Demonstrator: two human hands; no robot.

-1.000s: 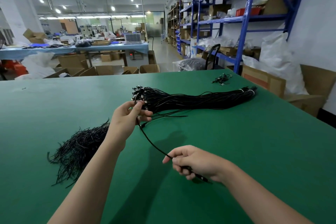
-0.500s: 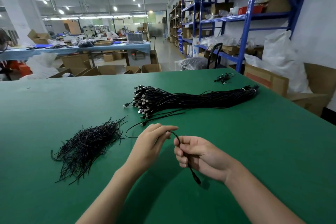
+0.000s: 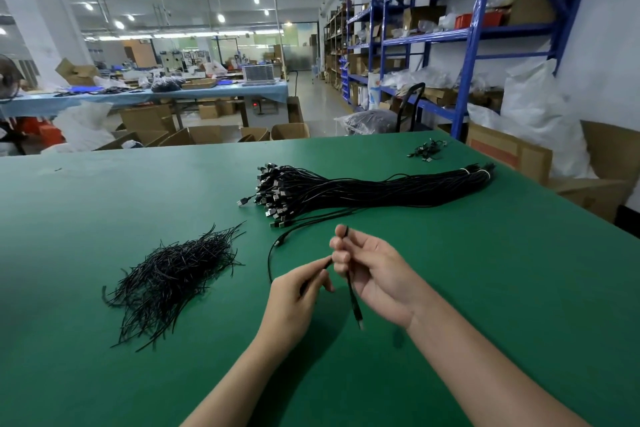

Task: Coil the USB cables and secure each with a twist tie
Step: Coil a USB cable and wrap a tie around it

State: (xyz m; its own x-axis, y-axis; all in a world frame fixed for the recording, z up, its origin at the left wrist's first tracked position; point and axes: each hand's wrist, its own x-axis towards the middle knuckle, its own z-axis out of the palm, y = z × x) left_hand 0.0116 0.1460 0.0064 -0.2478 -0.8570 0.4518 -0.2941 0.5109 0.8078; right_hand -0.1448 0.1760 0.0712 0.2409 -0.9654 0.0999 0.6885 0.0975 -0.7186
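Note:
A single black USB cable (image 3: pixel 352 291) runs between both hands above the green table (image 3: pixel 104 204). My right hand (image 3: pixel 375 272) pinches a bend of it at the fingertips, and one plug end hangs down below the palm. My left hand (image 3: pixel 298 298) grips the cable just left of that, with the rest looping out to the left and back toward the bundle. A thick bundle of black USB cables (image 3: pixel 363 192) lies across the table behind my hands. A heap of black twist ties (image 3: pixel 169 277) lies to the left.
A few small coiled cables (image 3: pixel 427 150) sit near the table's far right edge. Cardboard boxes (image 3: pixel 540 163) and white bags stand beside the right edge under blue shelving (image 3: pixel 471 35). More boxes and another worktable (image 3: pixel 145 97) lie beyond the far edge.
My left hand came back from the bundle with one cable and has closed in next to my right hand. My right hand has turned up, folding the cable over its fingers.

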